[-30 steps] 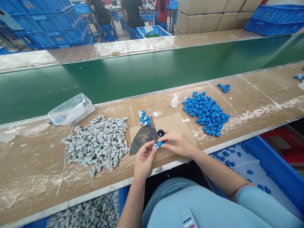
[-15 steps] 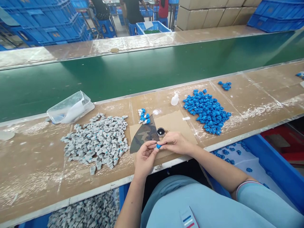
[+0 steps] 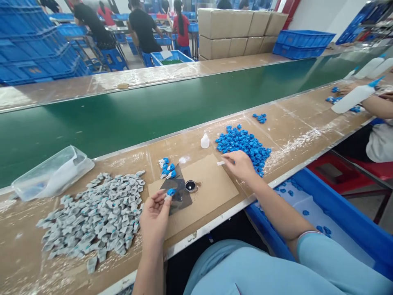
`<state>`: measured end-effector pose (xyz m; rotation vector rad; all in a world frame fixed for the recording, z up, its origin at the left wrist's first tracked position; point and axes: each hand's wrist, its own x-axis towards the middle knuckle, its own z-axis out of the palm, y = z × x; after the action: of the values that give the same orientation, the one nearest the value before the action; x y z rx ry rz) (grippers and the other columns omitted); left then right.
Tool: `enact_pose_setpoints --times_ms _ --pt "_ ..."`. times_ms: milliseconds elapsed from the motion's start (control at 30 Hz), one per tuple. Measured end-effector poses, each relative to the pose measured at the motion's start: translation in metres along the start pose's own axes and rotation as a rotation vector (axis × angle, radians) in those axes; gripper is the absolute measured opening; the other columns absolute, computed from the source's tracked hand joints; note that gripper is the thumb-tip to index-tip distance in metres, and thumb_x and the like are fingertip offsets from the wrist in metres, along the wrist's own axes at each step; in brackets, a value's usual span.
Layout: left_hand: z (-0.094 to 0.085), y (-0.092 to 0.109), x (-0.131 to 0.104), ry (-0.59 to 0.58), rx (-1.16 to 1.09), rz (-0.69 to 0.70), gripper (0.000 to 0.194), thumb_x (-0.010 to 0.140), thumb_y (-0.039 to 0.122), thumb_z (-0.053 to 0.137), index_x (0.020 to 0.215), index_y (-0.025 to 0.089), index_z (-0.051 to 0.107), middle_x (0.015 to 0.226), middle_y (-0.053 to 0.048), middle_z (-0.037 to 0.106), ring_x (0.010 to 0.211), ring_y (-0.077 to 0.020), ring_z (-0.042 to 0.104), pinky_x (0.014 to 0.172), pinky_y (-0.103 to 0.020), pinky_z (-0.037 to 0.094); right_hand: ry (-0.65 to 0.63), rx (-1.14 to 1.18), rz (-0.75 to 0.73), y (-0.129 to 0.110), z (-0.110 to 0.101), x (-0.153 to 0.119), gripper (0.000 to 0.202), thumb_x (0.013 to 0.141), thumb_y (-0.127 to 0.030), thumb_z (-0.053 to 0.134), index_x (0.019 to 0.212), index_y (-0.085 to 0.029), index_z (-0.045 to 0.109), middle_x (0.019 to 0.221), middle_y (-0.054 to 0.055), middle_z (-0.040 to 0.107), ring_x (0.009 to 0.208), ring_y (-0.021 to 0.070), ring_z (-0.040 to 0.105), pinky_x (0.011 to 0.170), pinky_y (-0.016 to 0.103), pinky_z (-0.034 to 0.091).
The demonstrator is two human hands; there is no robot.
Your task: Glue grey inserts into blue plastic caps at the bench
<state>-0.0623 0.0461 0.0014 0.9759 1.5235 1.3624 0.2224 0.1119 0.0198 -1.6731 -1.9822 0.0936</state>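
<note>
My left hand pinches a small blue piece between thumb and fingers, with a paler bit under it, over the dark camouflage-patterned sheet. My right hand is apart from it, fingertips drawn together by a white strip at the cardboard's edge. Whether anything is in those fingertips is hidden. A small round dish with a black inside sits on the cardboard between both hands. Several blue-and-white pieces lie behind the left hand.
Grey pieces are heaped at left, near a clear plastic tub. Blue pieces are piled beyond my right hand, beside a small white bottle. A green belt runs behind. At right, a co-worker's arm is near large bottles.
My hands have parted: the left carries the blue piece leftward, and the right has let go and moved right, to the white strip. The view has turned right and tilted up.
</note>
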Motion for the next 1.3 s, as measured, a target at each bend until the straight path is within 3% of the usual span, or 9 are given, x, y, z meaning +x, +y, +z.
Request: enact_pose_setpoints --times_ms 100,267,400,500,633,767,1033,1167,1300 --pt "0.002 0.001 0.028 0.014 0.03 0.021 0.036 0.06 0.03 0.076 0.09 0.016 0.062 0.077 -0.003 0.066 0.074 -0.0152 0.065 0.071 -0.029 0.056 -0.079 -0.255 0.146 0.017 -0.006 0.014 0.019 0.088 -0.023 0.055 0.089 -0.02 0.074 0.088 0.009 0.073 0.082 0.0233 0.064 0.074 0.034 0.045" --pt "0.017 0.001 0.056 0.031 0.077 0.035 0.024 0.064 0.015 0.067 0.086 0.017 0.06 0.076 -0.002 0.065 0.073 -0.015 0.065 0.076 -0.032 0.055 -0.179 -0.348 0.136 0.019 0.001 0.02 0.015 0.084 -0.019 0.058 0.09 -0.02 0.071 0.088 0.009 0.07 0.084 0.0233 0.063 0.071 0.031 0.043" --pt "0.02 -0.001 0.056 0.043 0.092 0.081 0.03 0.067 0.01 0.062 0.095 0.017 0.058 0.093 -0.007 0.066 0.079 -0.0158 0.067 0.079 -0.033 0.054 -0.208 -0.342 0.118 0.023 0.006 0.021 0.016 0.08 -0.018 0.062 0.093 -0.021 0.07 0.088 0.008 0.067 0.081 0.0235 0.063 0.069 0.031 0.045" --pt "0.003 -0.001 0.045 0.098 0.229 0.172 0.03 0.07 0.014 0.059 0.1 0.016 0.059 0.095 -0.009 0.065 0.081 -0.0177 0.066 0.079 -0.035 0.053 -0.201 -0.29 0.081 0.03 0.007 0.02 0.013 0.078 -0.019 0.062 0.089 -0.02 0.069 0.089 0.01 0.066 0.081 0.0243 0.063 0.069 0.032 0.046" --pt "-0.04 0.001 0.019 0.196 0.645 0.317 0.025 0.073 0.022 0.058 0.097 0.018 0.063 0.092 -0.008 0.066 0.082 -0.0219 0.062 0.081 -0.041 0.05 -0.145 -0.13 0.055 0.035 0.005 0.018 0.007 0.074 -0.02 0.062 0.08 -0.02 0.065 0.079 0.006 0.065 0.075 0.0237 0.062 0.067 0.034 0.049" --pt "-0.07 0.0 -0.004 0.166 0.932 0.351 0.014 0.073 0.024 0.06 0.086 0.02 0.064 0.083 -0.007 0.066 0.083 -0.0255 0.06 0.08 -0.041 0.046 -0.078 0.237 0.053 0.023 0.002 0.012 0.012 0.075 -0.028 0.063 0.084 -0.021 0.064 0.079 0.004 0.066 0.067 0.0182 0.061 0.063 0.031 0.052" --pt "-0.063 -0.011 -0.014 0.125 1.173 0.448 0.016 0.079 0.017 0.051 0.087 0.018 0.065 0.085 -0.011 0.065 0.082 -0.0281 0.055 0.079 -0.042 0.043 -0.185 0.717 -0.075 -0.02 0.008 -0.006 0.021 0.075 -0.041 0.068 0.081 -0.022 0.071 0.09 0.007 0.066 0.078 0.0171 0.064 0.068 0.029 0.056" --pt "-0.063 -0.019 -0.017 0.112 1.111 0.5 0.016 0.081 0.015 0.047 0.086 0.017 0.062 0.081 -0.011 0.065 0.081 -0.0272 0.055 0.08 -0.042 0.044 -0.299 0.887 -0.023 -0.028 0.016 -0.014 0.031 0.07 -0.045 0.073 0.091 -0.022 0.073 0.096 0.007 0.068 0.08 0.0167 0.066 0.071 0.029 0.057" --pt "-0.065 -0.018 -0.021 0.175 0.924 0.461 0.018 0.082 0.026 0.05 0.092 0.019 0.063 0.081 -0.008 0.065 0.079 -0.0246 0.057 0.078 -0.04 0.046 -0.34 0.92 0.003 -0.033 0.022 -0.017 0.034 0.072 -0.048 0.071 0.092 -0.019 0.074 0.081 0.005 0.069 0.067 0.0141 0.064 0.062 0.027 0.056"
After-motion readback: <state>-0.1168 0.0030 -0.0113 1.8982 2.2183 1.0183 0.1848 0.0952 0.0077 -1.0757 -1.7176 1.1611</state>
